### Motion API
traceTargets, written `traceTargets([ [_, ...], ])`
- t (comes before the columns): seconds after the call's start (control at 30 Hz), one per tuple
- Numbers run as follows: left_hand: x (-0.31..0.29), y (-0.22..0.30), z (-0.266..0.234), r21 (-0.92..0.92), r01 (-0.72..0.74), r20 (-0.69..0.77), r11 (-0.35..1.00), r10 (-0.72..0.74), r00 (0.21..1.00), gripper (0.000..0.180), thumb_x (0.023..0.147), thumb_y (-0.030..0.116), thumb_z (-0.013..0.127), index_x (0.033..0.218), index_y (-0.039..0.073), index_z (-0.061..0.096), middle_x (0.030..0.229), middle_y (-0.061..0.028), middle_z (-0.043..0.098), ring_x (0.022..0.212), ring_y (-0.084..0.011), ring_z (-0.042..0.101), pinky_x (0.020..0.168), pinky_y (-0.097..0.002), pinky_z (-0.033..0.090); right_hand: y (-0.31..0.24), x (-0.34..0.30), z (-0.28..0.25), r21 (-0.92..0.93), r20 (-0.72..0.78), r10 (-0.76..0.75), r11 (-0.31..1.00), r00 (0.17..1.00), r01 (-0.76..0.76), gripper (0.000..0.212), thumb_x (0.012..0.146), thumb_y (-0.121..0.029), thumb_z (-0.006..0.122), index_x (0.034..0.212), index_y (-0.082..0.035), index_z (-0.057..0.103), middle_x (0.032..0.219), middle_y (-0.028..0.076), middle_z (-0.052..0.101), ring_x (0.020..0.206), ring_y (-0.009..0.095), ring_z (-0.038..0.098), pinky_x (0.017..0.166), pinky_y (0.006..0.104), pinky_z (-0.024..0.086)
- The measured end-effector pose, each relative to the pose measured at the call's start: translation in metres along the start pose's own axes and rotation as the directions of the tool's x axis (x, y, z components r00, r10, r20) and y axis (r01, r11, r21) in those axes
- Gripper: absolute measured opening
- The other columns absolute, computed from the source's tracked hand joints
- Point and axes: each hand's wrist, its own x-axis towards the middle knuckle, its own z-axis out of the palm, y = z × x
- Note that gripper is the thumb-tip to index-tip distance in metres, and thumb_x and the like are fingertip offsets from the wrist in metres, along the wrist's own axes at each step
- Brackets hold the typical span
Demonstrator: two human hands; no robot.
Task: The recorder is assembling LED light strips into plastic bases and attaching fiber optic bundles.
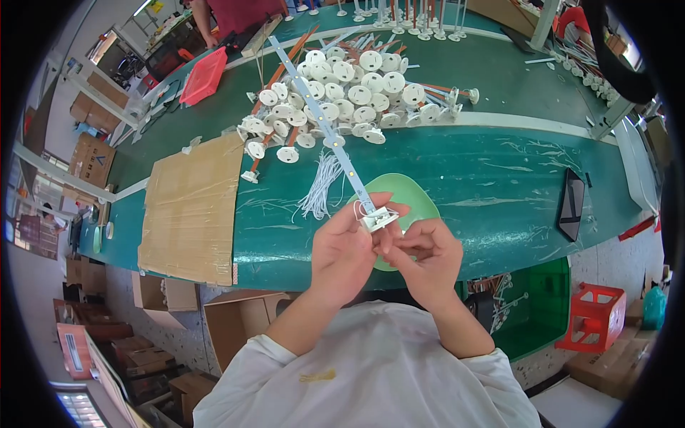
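My left hand (339,253) is closed around the lower end of a long, narrow LED light strip (322,118), which slants up and away to the left. A small white end piece (379,219) sits at that end, over my fingers, with a thin white wire looping beside it. Just below the end piece, my right hand (434,260) has its thumb and fingers pinched together, close against the left fingertips. What the pinch holds is too small to make out. Behind both hands lies a light green dish (417,200), partly hidden by them. A bundle of white wires (321,184) lies left of it.
A heap of strips with round white ends (357,93) covers the bench's far middle. Flat cardboard (191,210) lies left, a black phone (571,205) right. A red tray (203,76) sits far left, near another person (239,16). Below right stand a green crate (539,314) and red stool (594,317).
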Motion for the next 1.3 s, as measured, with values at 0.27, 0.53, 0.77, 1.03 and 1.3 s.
traceTargets([
  [0.27, -0.026, 0.000, -0.003, -0.012, -0.053, -0.121, 0.999, 0.051, 0.991, 0.051, 0.101, 0.027, 0.050, 0.138, -0.007, 0.043, 0.124, -0.0223, 0.057, 0.087, -0.0187, 0.051, 0.073, -0.0304, 0.042, 0.000, -0.008, 0.006, -0.390, 0.166, -0.351, 0.835, 0.922, 0.388, 0.018, 0.072, -0.003, 0.082, 0.083, -0.004, 0.068, 0.076, 0.006, 0.071, 0.062, 0.019, 0.070, 0.055, 0.0251, 0.053],
  [0.53, -0.030, 0.004, 0.003, -0.057, -0.178, -0.183, 0.982, 0.165, 0.969, 0.052, 0.100, 0.027, 0.049, 0.139, -0.007, 0.041, 0.113, -0.0202, 0.053, 0.085, -0.0184, 0.047, 0.073, -0.0307, 0.041, 0.002, -0.014, 0.021, -0.176, 0.111, -0.277, 0.940, 0.954, 0.294, 0.016, 0.076, 0.002, 0.077, 0.089, 0.000, 0.068, 0.083, 0.009, 0.071, 0.065, 0.016, 0.068, 0.055, 0.0245, 0.054],
  [0.77, -0.031, -0.001, 0.001, -0.099, -0.231, -0.207, 0.968, 0.208, 0.956, 0.051, 0.098, 0.024, 0.051, 0.137, -0.009, 0.042, 0.109, -0.0188, 0.052, 0.088, -0.0188, 0.046, 0.076, -0.0305, 0.041, 0.000, -0.017, 0.020, -0.215, 0.092, -0.203, 0.952, 0.975, 0.219, 0.014, 0.078, 0.001, 0.075, 0.091, 0.001, 0.070, 0.085, 0.010, 0.071, 0.072, 0.015, 0.068, 0.058, 0.0250, 0.055],
  [1.03, -0.047, -0.003, 0.005, -0.005, -0.293, -0.178, 0.956, 0.287, 0.941, 0.051, 0.095, 0.021, 0.059, 0.135, -0.008, 0.044, 0.118, -0.0181, 0.056, 0.093, -0.0197, 0.050, 0.081, -0.0330, 0.040, -0.002, -0.031, 0.035, -0.371, 0.075, -0.338, 0.864, 0.938, 0.340, 0.013, 0.076, 0.003, 0.074, 0.088, 0.000, 0.070, 0.084, 0.011, 0.070, 0.068, 0.020, 0.066, 0.058, 0.0291, 0.051],
  [1.3, -0.038, -0.006, -0.013, -0.042, -0.290, -0.116, 0.956, 0.284, 0.952, 0.049, 0.094, 0.018, 0.061, 0.135, 0.000, 0.042, 0.134, -0.0180, 0.051, 0.125, -0.0296, 0.049, 0.103, -0.0423, 0.040, -0.012, -0.010, 0.021, -0.507, 0.192, -0.650, 0.576, 0.735, 0.642, 0.017, 0.072, 0.009, 0.071, 0.086, 0.001, 0.067, 0.079, 0.010, 0.068, 0.063, 0.023, 0.064, 0.057, 0.0315, 0.050],
])
